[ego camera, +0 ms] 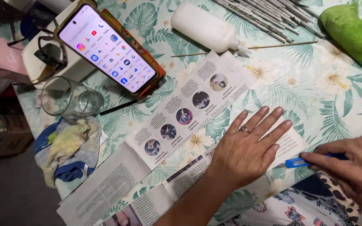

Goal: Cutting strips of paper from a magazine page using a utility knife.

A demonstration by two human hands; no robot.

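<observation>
My left hand [248, 148] lies flat, fingers spread, pressing down a sheet of newspaper [177, 184] on the leaf-patterned tablecloth [311, 88]. My right hand [350, 167] grips a blue utility knife [300, 162], its tip touching the paper just beside my left fingertips. A cut newspaper strip [189, 109] with a row of round pictures lies diagonally above my left hand.
A lit smartphone [107, 48] leans on a stand at upper left, near sunglasses [49, 54] and a glass tumbler [70, 98]. A white glue bottle [206, 29], thin wooden stick [248, 48], rolled paper tubes [269, 16], green cloth [355, 33] and a rag [68, 148] lie around.
</observation>
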